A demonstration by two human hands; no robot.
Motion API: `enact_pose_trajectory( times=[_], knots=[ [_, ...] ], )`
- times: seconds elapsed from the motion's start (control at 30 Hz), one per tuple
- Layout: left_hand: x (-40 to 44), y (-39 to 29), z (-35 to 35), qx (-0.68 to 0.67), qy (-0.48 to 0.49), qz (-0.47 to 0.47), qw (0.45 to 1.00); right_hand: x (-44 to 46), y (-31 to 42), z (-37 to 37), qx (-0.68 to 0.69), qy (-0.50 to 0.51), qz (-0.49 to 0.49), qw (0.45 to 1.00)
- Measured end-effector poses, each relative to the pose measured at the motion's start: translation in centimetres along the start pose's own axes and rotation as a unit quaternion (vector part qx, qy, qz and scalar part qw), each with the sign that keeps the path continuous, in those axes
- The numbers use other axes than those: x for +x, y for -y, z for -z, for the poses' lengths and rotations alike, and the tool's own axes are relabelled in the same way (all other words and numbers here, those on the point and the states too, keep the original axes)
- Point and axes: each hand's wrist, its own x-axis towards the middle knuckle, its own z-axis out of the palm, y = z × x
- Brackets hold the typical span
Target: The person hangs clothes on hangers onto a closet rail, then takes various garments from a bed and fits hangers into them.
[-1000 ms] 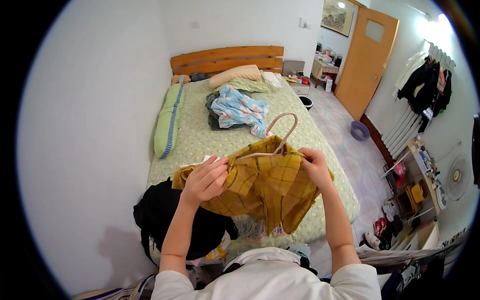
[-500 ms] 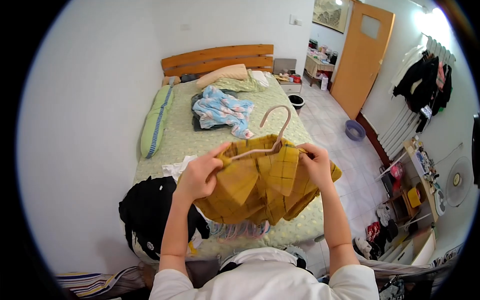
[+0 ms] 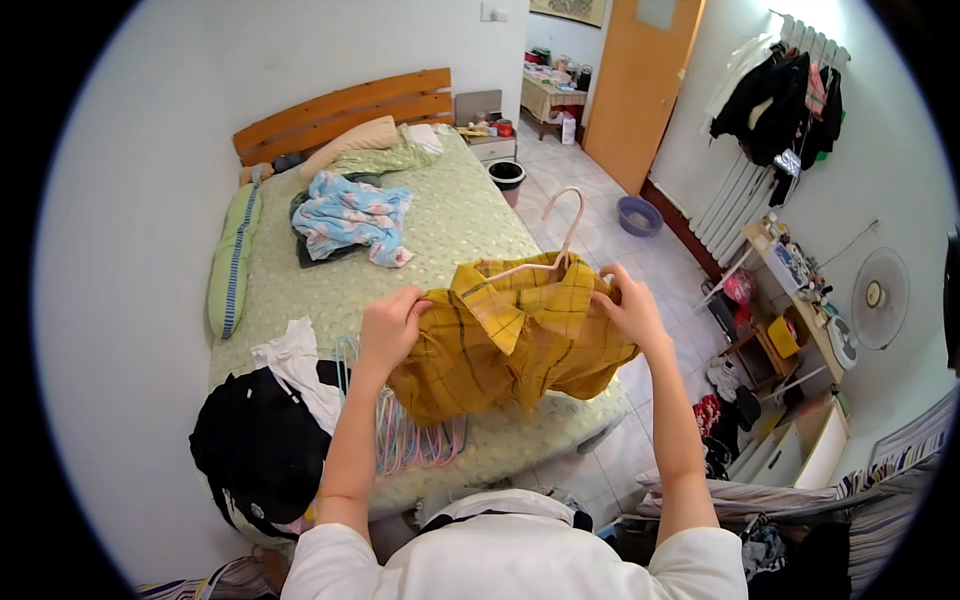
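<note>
A mustard-yellow plaid shirt (image 3: 510,345) hangs in front of me above the foot of the bed. Inside its collar sits a pale pink hanger (image 3: 573,215), its hook sticking up. My left hand (image 3: 392,328) pinches the shirt at the left shoulder. At the opposite shoulder, my right hand (image 3: 634,308) is closed on the cloth. The hanger's arms are mostly hidden by the fabric. Below, several pink and blue hangers (image 3: 420,442) lie on the bed near my left forearm.
Left of the hangers are a black clothing pile (image 3: 255,440) and a white garment (image 3: 300,365). A blue floral garment (image 3: 350,215) lies farther up the bed (image 3: 470,230). On the right are a purple basin (image 3: 639,215), a narrow desk (image 3: 795,290) and a fan (image 3: 880,293).
My view has turned to the right, so the bed appears farther left. The collar now faces me more openly, and both hands still grip the shirt's shoulders.
</note>
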Motion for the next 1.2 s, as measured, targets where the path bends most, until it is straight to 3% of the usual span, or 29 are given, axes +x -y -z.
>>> enact_pose_trajectory(
  times=[0.1,0.2,0.4,0.53,0.63,0.77,0.97,1.2],
  knots=[
    [-0.5,-1.5,-3.3,-0.048,0.043,0.056,0.996,-2.4,-3.7,1.1,-0.006,0.004,-0.037,0.999],
    [-1.0,-2.5,-5.7,-0.095,0.037,0.068,0.992,-4.4,-6.6,0.8,-0.048,-0.08,0.062,0.994],
    [-2.4,-9.6,-3.2,-0.218,0.18,0.178,0.943,-8.9,-4.8,5.2,-0.103,-0.222,0.032,0.969],
    [-4.9,-10.2,-7.0,-0.3,0.255,0.213,0.894,-9.5,-7.5,4.8,-0.189,-0.253,0.048,0.948],
    [-7.0,-7.6,-12.5,-0.293,0.248,0.25,0.889,-8.0,-11.0,1.2,-0.211,-0.203,0.046,0.955],
    [-9.7,-2.1,-21.0,-0.186,0.217,0.347,0.893,-5.9,-19.4,-8.0,-0.16,-0.097,-0.032,0.982],
    [-10.2,6.8,-32.5,-0.099,0.202,0.386,0.895,0.3,-29.5,-21.2,-0.123,-0.088,-0.094,0.984],
    [-9.7,15.1,-43.3,-0.048,0.121,0.407,0.904,6.8,-37.3,-31.5,-0.224,-0.049,-0.112,0.967]
  ],
)
